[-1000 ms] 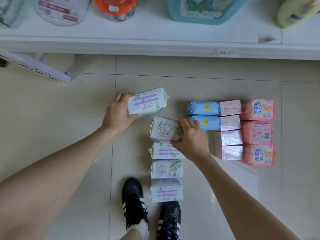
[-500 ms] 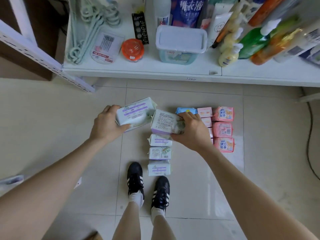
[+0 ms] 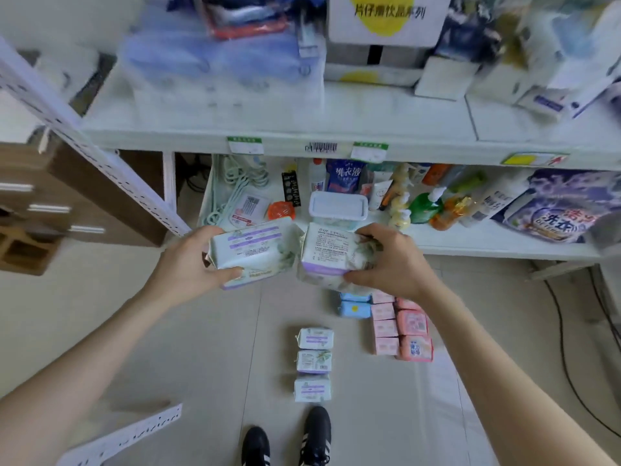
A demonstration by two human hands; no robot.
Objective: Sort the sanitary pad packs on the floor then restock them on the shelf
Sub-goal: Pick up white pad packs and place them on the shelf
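Because the upper shelf board [image 3: 386, 129] juts out just above the fingers [image 3: 364, 237], and the lower shelf [image 3: 487, 246] right behind them is crowded with bottles [image 3: 424, 207] and a white lidded tub [image 3: 337, 204], the likeliest trouble, as I judge it, is a pack catching an edge or tipping a bottle as it goes in. Well below the fingers, the sorted packs lie on the floor [image 3: 168, 331]: three green-and-lilac packs [image 3: 314, 361] in a column, with blue packs [image 3: 354, 309] and pink packs [image 3: 411, 334] under the right wrist. A dropped pack could land among them and scramble the rows. The left hand [image 3: 188, 260] grips the left pack [image 3: 252, 248] by its end, thumb beneath and fingers over. The right hand [image 3: 393, 260] clamps the right pack [image 3: 331, 252], whose wrapper is crumpled at the grip. The two packs almost touch between the hands, so one could knock the other loose, and the soft, slick wrapper may slide out of the fingers.
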